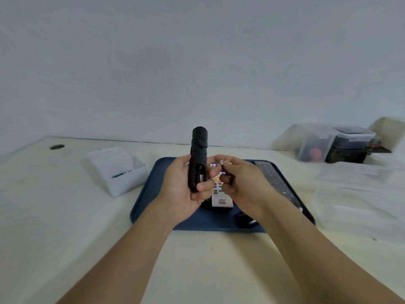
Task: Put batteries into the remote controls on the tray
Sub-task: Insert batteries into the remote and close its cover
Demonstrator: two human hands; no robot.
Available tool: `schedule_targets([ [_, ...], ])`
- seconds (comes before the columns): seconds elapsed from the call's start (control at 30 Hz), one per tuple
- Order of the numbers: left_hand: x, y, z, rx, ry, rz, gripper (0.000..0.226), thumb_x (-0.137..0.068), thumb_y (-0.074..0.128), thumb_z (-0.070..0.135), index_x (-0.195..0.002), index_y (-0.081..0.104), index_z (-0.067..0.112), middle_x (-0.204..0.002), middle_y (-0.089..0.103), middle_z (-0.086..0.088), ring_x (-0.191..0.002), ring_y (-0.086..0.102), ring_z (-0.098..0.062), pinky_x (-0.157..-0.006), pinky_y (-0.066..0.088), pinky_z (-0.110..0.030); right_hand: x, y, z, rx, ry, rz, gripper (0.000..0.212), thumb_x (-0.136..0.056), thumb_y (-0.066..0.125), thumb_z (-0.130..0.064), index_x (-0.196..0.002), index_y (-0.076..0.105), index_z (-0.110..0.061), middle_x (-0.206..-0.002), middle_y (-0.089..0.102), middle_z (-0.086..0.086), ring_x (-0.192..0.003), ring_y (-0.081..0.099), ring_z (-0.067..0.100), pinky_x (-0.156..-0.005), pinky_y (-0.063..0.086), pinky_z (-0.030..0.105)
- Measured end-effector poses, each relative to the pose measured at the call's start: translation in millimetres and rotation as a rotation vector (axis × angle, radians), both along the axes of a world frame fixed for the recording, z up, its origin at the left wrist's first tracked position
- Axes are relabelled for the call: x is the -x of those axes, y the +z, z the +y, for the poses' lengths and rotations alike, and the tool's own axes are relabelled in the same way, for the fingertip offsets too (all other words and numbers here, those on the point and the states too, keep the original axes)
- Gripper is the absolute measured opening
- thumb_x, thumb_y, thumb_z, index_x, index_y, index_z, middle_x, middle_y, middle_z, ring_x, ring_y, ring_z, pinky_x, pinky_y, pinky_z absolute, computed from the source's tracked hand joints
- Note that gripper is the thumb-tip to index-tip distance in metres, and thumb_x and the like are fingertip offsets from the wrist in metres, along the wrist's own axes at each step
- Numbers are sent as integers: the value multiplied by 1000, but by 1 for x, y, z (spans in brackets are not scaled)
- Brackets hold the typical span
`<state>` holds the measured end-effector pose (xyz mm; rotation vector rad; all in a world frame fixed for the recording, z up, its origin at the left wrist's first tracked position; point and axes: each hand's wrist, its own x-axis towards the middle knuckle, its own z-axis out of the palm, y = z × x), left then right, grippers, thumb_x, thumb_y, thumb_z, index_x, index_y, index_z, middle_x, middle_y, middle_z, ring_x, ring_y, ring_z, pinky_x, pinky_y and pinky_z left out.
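Observation:
My left hand [182,185] grips a black remote [198,154] and holds it upright above the blue tray [153,194], its open battery bay facing me. My right hand [238,183] is just right of it, fingers curled and pinching a small dark object, most likely a battery [225,172]; it is blurred. A white remote [221,197] with coloured buttons lies on the tray under my hands. A long black remote [276,183] lies along the tray's right side. A small black piece [243,219] sits near the tray's front edge.
A white open box [118,170] holding a battery [120,174] stands left of the tray. Clear plastic containers [333,142] stand at the back right. Clear plastic bags [359,194] lie to the right. A round hole [57,147] is at the table's far left.

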<state>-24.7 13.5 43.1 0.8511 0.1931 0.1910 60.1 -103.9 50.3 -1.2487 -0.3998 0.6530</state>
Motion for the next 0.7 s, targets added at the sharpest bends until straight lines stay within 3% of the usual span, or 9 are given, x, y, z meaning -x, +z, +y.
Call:
schedule_targets([
  [0.1,-9,-3,-2,-16,69,6,39,-102,30,32,-125,51,8,-72,55,-11,-39,30,-10,-33,16,-19,-4,1,-6,0,-55,-151,20,-105,47,-13,-115,64,-8,-84,64,3,-52,52,4,-48,39,16],
  [0.2,-11,-10,-10,-66,110,54,36,-104,29,31,-115,53,6,-69,57,-12,-38,31,-11,-32,17,-19,-7,0,-16,92,-81,-272,17,-103,53,-19,-109,68,-12,-84,70,-3,-55,56,4,-52,38,20],
  [0.33,-11,-13,-27,-149,144,99,39,-108,29,32,-100,60,10,-67,56,-10,-41,38,-14,-34,20,-18,0,-1,-17,9,-135,-244,15,-99,60,-14,-106,66,-2,-89,72,8,-46,52,8,-39,39,15],
  [0.43,-16,-11,-36,-161,161,127,38,-108,34,36,-91,60,15,-67,56,-8,-43,43,-17,-36,28,-18,2,-3,-16,-40,-187,-281,10,-96,65,-16,-96,66,-6,-90,76,10,-49,51,19,-43,44,22],
  [0.6,-22,-10,-45,-155,151,104,46,-109,33,41,-89,65,14,-69,57,-8,-44,50,-17,-39,38,-21,5,-9,-12,-54,-297,-382,15,-92,72,-17,-88,63,-6,-82,73,15,-40,45,15,-40,38,20],
  [0.7,-22,-10,-48,-151,153,121,45,-108,36,42,-96,67,12,-69,65,-7,-51,55,-17,-44,44,-26,5,-15,-9,-55,-327,-422,19,-87,78,-21,-85,63,-10,-74,69,15,-56,56,23,-46,49,38],
])
